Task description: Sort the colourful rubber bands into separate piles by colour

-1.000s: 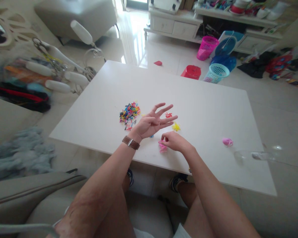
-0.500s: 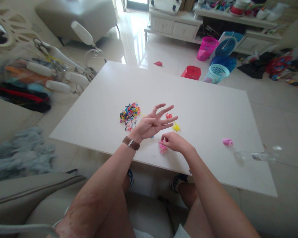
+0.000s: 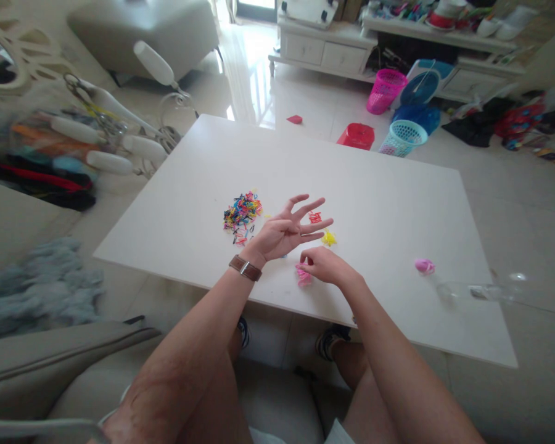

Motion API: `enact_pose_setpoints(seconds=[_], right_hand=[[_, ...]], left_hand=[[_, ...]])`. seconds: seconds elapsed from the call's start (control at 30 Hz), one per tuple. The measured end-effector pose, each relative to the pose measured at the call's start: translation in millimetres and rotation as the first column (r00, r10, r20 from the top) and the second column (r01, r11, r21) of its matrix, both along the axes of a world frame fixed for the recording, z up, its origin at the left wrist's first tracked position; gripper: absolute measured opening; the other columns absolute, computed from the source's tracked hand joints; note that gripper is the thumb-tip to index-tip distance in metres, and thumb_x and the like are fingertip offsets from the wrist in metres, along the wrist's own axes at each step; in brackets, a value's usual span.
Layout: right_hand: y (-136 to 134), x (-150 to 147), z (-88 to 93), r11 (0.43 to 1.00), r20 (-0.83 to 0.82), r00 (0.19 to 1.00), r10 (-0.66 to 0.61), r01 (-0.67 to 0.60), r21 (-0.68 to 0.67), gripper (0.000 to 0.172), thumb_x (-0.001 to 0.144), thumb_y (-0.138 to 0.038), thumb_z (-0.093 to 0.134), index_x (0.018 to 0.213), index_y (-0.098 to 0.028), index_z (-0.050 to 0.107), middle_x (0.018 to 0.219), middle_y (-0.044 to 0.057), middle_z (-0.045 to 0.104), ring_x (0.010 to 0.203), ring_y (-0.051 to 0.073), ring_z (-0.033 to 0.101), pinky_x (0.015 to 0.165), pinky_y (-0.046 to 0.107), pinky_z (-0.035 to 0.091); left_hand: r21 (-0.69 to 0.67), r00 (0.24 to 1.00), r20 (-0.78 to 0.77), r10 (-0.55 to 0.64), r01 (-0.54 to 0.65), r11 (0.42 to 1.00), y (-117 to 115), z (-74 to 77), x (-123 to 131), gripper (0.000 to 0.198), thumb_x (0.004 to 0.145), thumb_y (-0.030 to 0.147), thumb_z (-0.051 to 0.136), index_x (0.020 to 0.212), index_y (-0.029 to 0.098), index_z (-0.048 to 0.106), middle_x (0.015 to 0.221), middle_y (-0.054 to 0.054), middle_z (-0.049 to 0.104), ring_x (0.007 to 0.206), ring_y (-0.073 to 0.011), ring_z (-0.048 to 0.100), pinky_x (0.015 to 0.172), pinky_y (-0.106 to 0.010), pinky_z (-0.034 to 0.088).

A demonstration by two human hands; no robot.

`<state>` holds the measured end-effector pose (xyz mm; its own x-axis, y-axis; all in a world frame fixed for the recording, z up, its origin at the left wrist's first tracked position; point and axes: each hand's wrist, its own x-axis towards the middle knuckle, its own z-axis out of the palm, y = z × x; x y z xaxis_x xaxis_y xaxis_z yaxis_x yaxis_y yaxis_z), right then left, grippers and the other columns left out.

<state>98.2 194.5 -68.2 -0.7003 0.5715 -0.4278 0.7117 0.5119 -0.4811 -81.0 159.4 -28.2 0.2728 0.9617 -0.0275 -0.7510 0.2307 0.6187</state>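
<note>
Just below the middle of the frame, the pink pieces (image 3: pixel 304 276) lie in a loose little heap directly under the right hand (image 3: pixel 322 264), whose grip is curled down at their upper edge, thumb and forefinger bent close; I can't tell from here whether it pinches one. The left hand (image 3: pixel 284 231), above and to the left, has its four fingers spread wide and thumb folded over the palm, with nothing visible in it. Beyond its fingertips sit spiky yellow pieces (image 3: pixel 328 238) and a small tangle of red pieces (image 3: pixel 314 217). Left of centre is the mixed pile (image 3: pixel 243 213), thin, narrow bits in many colours. The white counter (image 3: pixel 388 209) is smooth and flat; a rounded pink bundle (image 3: pixel 424 266) rests right of centre.
</note>
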Motion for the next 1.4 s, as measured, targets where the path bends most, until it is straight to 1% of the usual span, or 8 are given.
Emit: enact_pose_setpoints(seconds=[0.6, 0.87, 0.93, 1.0, 1.07, 1.13, 1.3, 1.4], right_hand=[[0.5, 2.5, -2.8, 0.998, -0.017, 1.0, -0.023, 0.022, -0.057, 0.014, 0.093, -0.027, 0.065, 0.088, -0.019, 0.075, 0.082, 0.005, 0.076, 0.073, 0.017, 0.065, 0.065, 0.025, 0.041], [0.6, 4.0, -4.0, 0.997, -0.029, 0.999, -0.039, 0.037, -0.066, 0.014, 0.093, -0.029, 0.066, 0.089, -0.019, 0.075, 0.081, 0.005, 0.075, 0.069, 0.015, 0.063, 0.064, 0.025, 0.04], [0.9, 4.3, -1.4, 0.996, -0.018, 0.999, -0.041, 0.04, -0.078, 0.015, 0.093, -0.03, 0.067, 0.091, -0.019, 0.076, 0.081, 0.005, 0.075, 0.068, 0.015, 0.062, 0.063, 0.025, 0.04], [1.3, 4.7, 1.5, 0.996, -0.012, 0.999, -0.037, 0.035, -0.076, 0.016, 0.094, -0.029, 0.066, 0.092, -0.018, 0.076, 0.081, 0.005, 0.075, 0.068, 0.015, 0.062, 0.063, 0.025, 0.039], [1.8, 5.5, 3.9, 0.997, -0.016, 0.999, -0.034, 0.032, -0.072, 0.017, 0.095, -0.029, 0.064, 0.092, -0.018, 0.077, 0.081, 0.005, 0.075, 0.067, 0.015, 0.061, 0.064, 0.025, 0.039], [2.3, 6.3, 5.1, 0.996, -0.023, 0.999, -0.041, 0.04, -0.08, 0.018, 0.095, -0.029, 0.063, 0.092, -0.018, 0.076, 0.081, 0.005, 0.075, 0.067, 0.014, 0.061, 0.064, 0.025, 0.039], [3.2, 7.8, 4.6, 0.993, -0.042, 0.997, -0.066, 0.061, -0.103, 0.018, 0.094, -0.032, 0.064, 0.091, -0.019, 0.076, 0.081, 0.005, 0.075, 0.067, 0.015, 0.061, 0.063, 0.025, 0.039], [3.6, 9.0, 3.6, 0.992, -0.054, 0.996, -0.075, 0.069, -0.109, 0.018, 0.094, -0.034, 0.065, 0.091, -0.019, 0.076, 0.083, 0.005, 0.076, 0.069, 0.015, 0.063, 0.064, 0.025, 0.04]], left_hand=[[-0.023, 0.999, 0.037, -0.013, 0.014, 1.0, -1.7, 4.0, 3.2, 0.063, 0.07, -0.002, 0.05, 0.124, 0.031, 0.058, 0.165, -0.001, 0.044, 0.151, -0.0369, 0.041, 0.122, -0.063, 0.033], [0.047, 0.966, -0.244, 0.084, -0.075, 0.996, 6.8, -5.8, -13.9, 0.055, 0.072, 0.003, 0.059, 0.121, 0.028, 0.059, 0.15, -0.006, 0.059, 0.136, -0.0334, 0.06, 0.117, -0.058, 0.04], [0.057, 0.821, -0.501, 0.273, -0.284, 0.957, 11.3, -14.7, -35.4, 0.04, 0.074, 0.006, 0.062, 0.11, 0.023, 0.063, 0.131, -0.009, 0.07, 0.124, -0.0287, 0.068, 0.112, -0.049, 0.046], [0.12, 0.445, -0.794, 0.415, -0.554, 0.824, 12.1, -25.2, -63.3, 0.022, 0.075, 0.007, 0.062, 0.093, 0.018, 0.067, 0.112, -0.009, 0.075, 0.109, -0.0252, 0.072, 0.101, -0.041, 0.052], [0.193, 0.061, -0.944, 0.324, -0.695, 0.693, 7.8, -36.6, -92.6, 0.018, 0.074, 0.007, 0.062, 0.087, 0.017, 0.07, 0.099, -0.008, 0.076, 0.097, -0.0234, 0.073, 0.092, -0.036, 0.055], [0.245, -0.148, -0.968, 0.204, -0.738, 0.629, 0.1, -48.8, -117.7, 0.018, 0.074, 0.008, 0.065, 0.088, 0.016, 0.074, 0.093, -0.008, 0.077, 0.09, -0.0229, 0.073, 0.088, -0.034, 0.055], [0.185, -0.245, -0.969, 0.009, -0.705, 0.685, -12.9, -79.7, -145.5, 0.022, 0.079, 0.014, 0.068, 0.098, 0.015, 0.079, 0.099, -0.011, 0.076, 0.097, -0.0251, 0.071, 0.095, -0.035, 0.053], [0.207, -0.298, -0.954, 0.007, -0.644, 0.736, -11.6, -91.9, -143.1, 0.035, 0.08, 0.018, 0.07, 0.115, 0.017, 0.078, 0.118, -0.013, 0.069, 0.109, -0.0261, 0.067, 0.102, -0.036, 0.05]])
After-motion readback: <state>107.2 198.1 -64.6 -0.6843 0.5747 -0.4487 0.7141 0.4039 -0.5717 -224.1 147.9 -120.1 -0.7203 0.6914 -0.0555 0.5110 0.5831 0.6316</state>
